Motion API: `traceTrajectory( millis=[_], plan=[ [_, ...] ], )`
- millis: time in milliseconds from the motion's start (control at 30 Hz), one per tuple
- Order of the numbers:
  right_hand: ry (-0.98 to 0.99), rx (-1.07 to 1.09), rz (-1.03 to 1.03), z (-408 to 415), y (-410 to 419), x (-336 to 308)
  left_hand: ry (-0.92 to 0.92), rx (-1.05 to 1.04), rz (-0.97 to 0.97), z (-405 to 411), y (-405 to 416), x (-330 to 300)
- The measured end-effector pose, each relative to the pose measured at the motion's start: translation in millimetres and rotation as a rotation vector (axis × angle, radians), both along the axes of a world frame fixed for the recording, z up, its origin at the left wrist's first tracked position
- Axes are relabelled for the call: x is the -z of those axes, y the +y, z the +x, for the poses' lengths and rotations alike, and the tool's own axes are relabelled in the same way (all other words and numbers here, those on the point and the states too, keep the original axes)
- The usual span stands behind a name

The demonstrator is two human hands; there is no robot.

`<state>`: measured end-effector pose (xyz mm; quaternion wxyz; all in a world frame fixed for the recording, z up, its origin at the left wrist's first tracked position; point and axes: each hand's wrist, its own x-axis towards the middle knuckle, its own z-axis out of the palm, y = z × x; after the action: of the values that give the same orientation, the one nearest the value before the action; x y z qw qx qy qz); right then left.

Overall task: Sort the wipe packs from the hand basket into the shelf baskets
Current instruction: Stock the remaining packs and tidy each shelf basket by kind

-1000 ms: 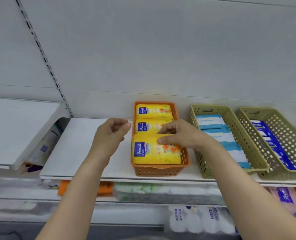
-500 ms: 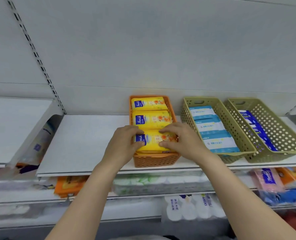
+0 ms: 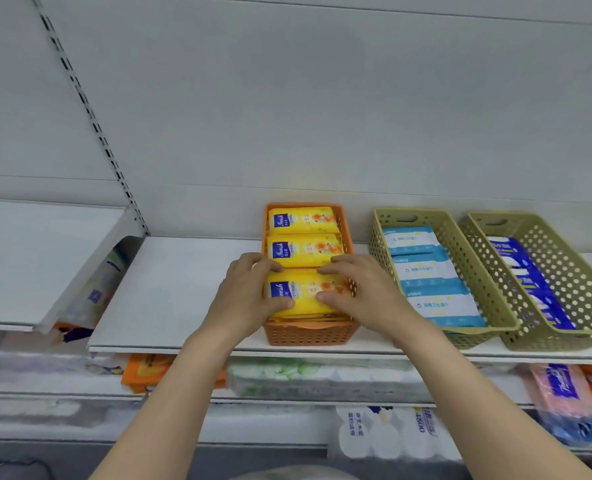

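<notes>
hands meet over the orange basket [image 3: 310, 336], which stands on the white shelf [image 3: 183, 289] with its near wall at the shelf's front edge. the left hand [image 3: 249, 299] curls round the left end of the front yellow wipe pack [image 3: 306, 292], thumb on the pack's top face and fingers hooked over its far edge. the right hand [image 3: 360, 292] grips the right end of the same pack the same way, thumb on top, fingers over the far edge. this pack lies flat at the near end of the orange basket; two more yellow packs [image 3: 303, 249] lie behind it, the last one against the basket's far wall by the shelf's back edge. right of the orange basket, near but apart from it, stands a green basket [image 3: 467, 271] holding light blue packs [image 3: 422, 268] in a row. just beside it, toward the shelf's right end, a second green basket [image 3: 564, 271] holds dark blue packs [image 3: 526, 278]. below the shelf's front edge, blurred packaged goods [image 3: 322, 375] fill a lower shelf.
</notes>
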<state>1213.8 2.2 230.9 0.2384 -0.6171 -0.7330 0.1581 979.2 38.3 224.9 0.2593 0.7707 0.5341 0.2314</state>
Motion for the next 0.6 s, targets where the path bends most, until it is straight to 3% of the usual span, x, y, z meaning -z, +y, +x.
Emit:
traceTrajectory(
  millis=[100, 233, 600],
  plan=[
    [-0.054, 0.019, 0.048, -2.3, 15.7, -3.0, 0.102, 0.035, 0.057, 14.2, 8.9, -3.0],
    [-0.200, -0.013, -0.061, -11.2, 30.0, 8.2, 0.318, 0.081, 0.006, 28.5, 18.9, 6.6],
    [-0.091, 0.050, -0.006, -4.3, 75.1, -8.9, 0.281, 0.031, -0.008, 33.1, 56.1, 5.0]
  ],
)
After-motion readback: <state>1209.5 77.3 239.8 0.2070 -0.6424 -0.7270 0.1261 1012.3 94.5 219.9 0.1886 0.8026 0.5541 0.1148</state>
